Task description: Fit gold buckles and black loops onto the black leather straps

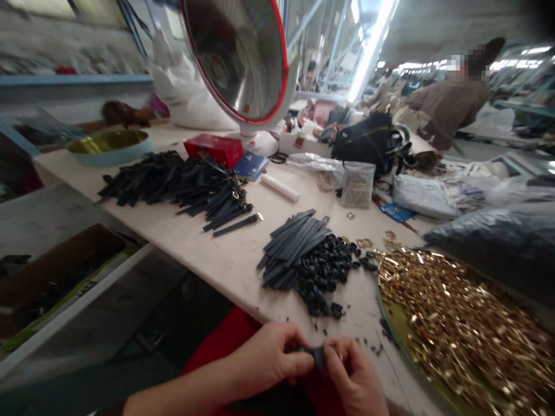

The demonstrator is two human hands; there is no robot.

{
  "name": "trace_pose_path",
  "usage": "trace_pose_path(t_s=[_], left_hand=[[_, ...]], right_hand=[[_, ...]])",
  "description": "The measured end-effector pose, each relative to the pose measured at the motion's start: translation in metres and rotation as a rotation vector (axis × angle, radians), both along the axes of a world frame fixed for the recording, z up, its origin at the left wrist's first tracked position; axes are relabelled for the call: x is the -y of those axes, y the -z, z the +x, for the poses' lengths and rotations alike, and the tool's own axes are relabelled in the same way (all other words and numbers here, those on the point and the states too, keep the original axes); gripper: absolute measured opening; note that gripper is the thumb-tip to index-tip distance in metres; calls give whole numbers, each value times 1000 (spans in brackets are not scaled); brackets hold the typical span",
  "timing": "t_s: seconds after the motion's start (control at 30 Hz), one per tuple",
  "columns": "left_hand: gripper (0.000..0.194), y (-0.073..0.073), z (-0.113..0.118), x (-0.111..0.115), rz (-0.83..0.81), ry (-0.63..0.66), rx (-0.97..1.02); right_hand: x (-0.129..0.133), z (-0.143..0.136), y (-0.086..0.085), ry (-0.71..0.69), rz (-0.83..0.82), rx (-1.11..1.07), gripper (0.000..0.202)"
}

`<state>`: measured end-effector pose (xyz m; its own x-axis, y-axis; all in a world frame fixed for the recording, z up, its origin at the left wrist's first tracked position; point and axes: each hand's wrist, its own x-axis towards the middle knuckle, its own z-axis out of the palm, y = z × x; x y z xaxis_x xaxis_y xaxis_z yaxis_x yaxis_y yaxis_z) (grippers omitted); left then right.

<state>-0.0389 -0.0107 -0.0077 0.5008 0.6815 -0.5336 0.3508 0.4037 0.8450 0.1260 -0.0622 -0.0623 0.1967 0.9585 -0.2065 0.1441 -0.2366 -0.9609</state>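
Note:
My left hand (277,352) and my right hand (353,375) meet at the table's near edge, fingers closed on a small dark strap piece (318,355) between them. The fingers hide most of it. Just beyond lie a stack of flat dark strips (295,245) and a heap of small black loops (325,274). To the right, a round tray (392,323) holds a mound of gold metal buckles (468,329). Farther left is a large pile of dark straps (173,179), some with buckles attached.
A red box (214,149), a blue booklet (251,165), a white roll (280,188) and a round tin (108,147) stand farther back. Behind them is a red-rimmed round fixture (243,58). A person (451,107) is at the back right.

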Motion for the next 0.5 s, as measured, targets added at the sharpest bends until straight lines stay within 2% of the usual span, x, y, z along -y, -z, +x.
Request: trace_pose_path(t_s=[0.1,0.27,0.5], left_hand=[[23,-8,2,-5,-79,30,123],[25,0,5,-2,-181,38,187],[30,10,1,11,-204,105,192]], right_hand=[[0,5,4,50,-5,152,20],[9,2,-4,-258,-37,106,20],[25,0,-16,-432,-18,258,19]])
